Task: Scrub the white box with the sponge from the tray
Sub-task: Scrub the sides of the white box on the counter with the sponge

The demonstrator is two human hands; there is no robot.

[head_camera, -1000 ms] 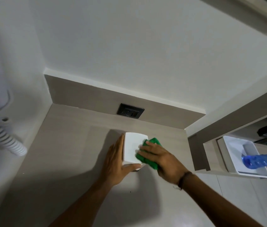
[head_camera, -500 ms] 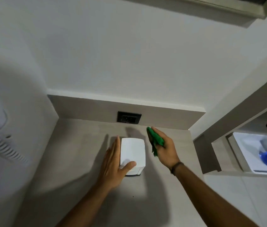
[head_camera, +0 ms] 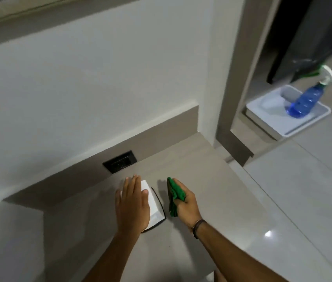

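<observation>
Resting flat with fingers spread, the left hand (head_camera: 132,206) covers the white box (head_camera: 154,204); right hand (head_camera: 185,204) clenches the sponge (head_camera: 175,197)

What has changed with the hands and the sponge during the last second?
The right hand lifted the sponge off the box and now holds it beside the box, apart from it. The left hand stayed on the box. The box stayed in place.

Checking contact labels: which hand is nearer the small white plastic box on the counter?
Left. The left hand lies flat over the small white plastic box, covering most of it. The right hand, gripping the green sponge, sits just right of the box, apart from it.
</observation>
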